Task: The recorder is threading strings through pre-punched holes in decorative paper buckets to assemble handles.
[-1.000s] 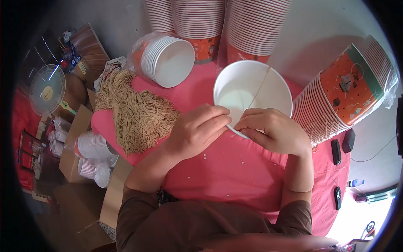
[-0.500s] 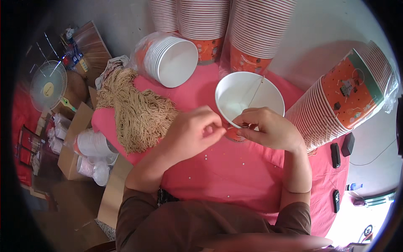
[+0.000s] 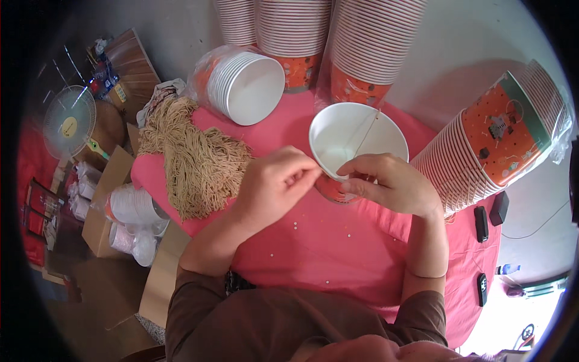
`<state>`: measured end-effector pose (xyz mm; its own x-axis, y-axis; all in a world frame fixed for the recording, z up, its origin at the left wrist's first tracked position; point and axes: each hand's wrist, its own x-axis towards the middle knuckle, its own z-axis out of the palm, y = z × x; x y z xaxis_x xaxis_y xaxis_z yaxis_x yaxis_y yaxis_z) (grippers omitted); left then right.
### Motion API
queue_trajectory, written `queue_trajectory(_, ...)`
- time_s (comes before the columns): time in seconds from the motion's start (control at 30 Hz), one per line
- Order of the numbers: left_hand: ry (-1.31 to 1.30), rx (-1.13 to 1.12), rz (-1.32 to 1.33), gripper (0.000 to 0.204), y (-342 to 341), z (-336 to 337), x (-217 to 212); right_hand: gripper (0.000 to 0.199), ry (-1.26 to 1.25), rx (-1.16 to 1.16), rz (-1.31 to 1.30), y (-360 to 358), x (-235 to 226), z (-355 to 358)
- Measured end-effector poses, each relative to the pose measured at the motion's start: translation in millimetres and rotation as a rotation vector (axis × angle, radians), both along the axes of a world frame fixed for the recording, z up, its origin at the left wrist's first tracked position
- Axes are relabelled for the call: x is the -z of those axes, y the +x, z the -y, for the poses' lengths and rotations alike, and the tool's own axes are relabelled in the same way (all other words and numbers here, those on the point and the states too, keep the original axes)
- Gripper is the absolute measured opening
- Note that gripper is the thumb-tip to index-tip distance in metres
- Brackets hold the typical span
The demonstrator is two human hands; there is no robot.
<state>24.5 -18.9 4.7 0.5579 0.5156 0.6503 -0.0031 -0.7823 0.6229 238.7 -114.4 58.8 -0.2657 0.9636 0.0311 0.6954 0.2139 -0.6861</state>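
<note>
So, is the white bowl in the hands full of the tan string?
No, the white bowl is empty inside except one string stretched across it; the string pile lies on the pink table.

Soft, even daylight, brightest at the lower right, where the floor (image 3: 546, 314) blows out to white. Shadows are faint. Fisheye bending curves the edges; the dark rim vignettes, and the left side seems slightly dim.

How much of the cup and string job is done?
One string already runs across the white paper cup. The left hand and right hand work at its near rim. A big pile of strings and tall cup stacks remain.
</note>
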Motion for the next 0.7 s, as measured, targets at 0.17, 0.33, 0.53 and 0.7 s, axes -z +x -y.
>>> queue_trajectory(0.17,-0.279,0.166,0.268,0.011,-3.5,-16.1,4.0,0.021,0.122,0.03,0.047,9.0,1.7,0.8)
queue_trajectory(0.33,-0.845,0.582,0.459,0.009,-10.4,-30.1,4.1,0.016,0.101,0.016,0.056,16.8,5.2,0.0)
queue_trajectory(0.53,-1.063,0.634,0.626,0.012,-14.2,-45.0,2.9,0.017,0.008,0.094,0.106,22.3,-8.4,4.2)
queue_trajectory(0.7,-0.84,0.477,0.354,0.017,-3.3,-30.6,5.4,0.013,0.199,0.167,0.124,18.8,-9.5,10.5)
